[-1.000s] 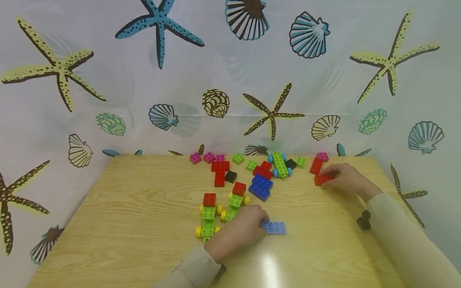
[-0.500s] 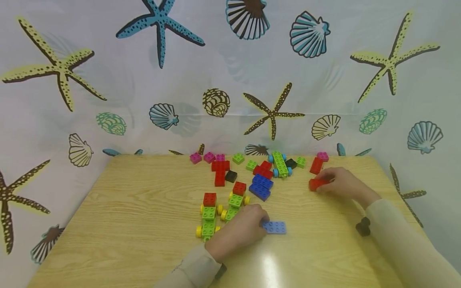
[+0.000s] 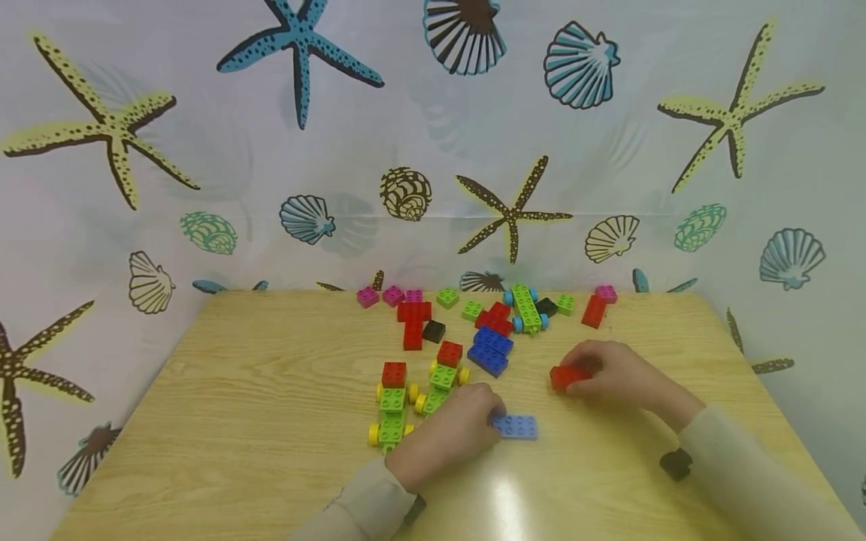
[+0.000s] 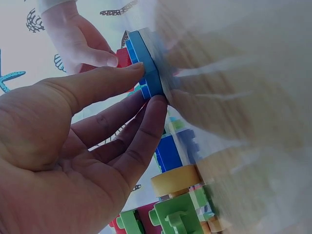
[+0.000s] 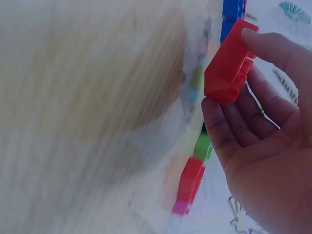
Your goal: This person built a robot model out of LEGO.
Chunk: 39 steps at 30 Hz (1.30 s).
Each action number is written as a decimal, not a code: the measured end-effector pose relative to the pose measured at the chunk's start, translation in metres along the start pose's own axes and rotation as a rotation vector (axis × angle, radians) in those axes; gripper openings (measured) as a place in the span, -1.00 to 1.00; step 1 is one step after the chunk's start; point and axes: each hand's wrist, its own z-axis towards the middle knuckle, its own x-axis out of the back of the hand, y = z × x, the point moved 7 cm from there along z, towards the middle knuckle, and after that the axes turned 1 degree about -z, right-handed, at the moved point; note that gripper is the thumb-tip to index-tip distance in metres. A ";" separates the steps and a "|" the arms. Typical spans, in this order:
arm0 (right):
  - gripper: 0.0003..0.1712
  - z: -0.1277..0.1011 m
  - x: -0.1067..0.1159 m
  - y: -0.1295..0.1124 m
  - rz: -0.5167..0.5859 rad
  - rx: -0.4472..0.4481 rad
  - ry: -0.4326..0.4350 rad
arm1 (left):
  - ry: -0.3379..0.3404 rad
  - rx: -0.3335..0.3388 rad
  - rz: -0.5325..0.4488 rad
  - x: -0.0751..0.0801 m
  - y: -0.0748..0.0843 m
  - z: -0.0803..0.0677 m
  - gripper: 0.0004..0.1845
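My left hand [image 3: 456, 424] pinches the left end of a light blue building brick [image 3: 518, 427] that lies flat near the table's middle. In the left wrist view, thumb and fingertips grip this brick [image 4: 148, 61] at its edges. My right hand [image 3: 619, 379] holds a red brick [image 3: 563, 378], up and to the right of the light blue one. The right wrist view has the thumb on one end of the red brick [image 5: 229, 63] and fingertips at its other side, its studs facing the palm.
Two green toy cars [image 3: 392, 424] with yellow wheels and red bricks on top stand left of the left hand. Behind are dark blue bricks [image 3: 489, 353], a green car base [image 3: 525, 308] with blue wheels, a red brick [image 3: 594, 311], and several pink, green and black bricks.
My right hand has brought the red brick left and nearer, away from the other red brick at the back right. The left hand and light blue brick have stayed put.
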 end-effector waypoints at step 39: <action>-0.68 -0.024 -0.053 -0.066 -0.036 0.238 -0.079 | -0.009 0.010 -0.016 0.001 -0.003 0.002 -0.73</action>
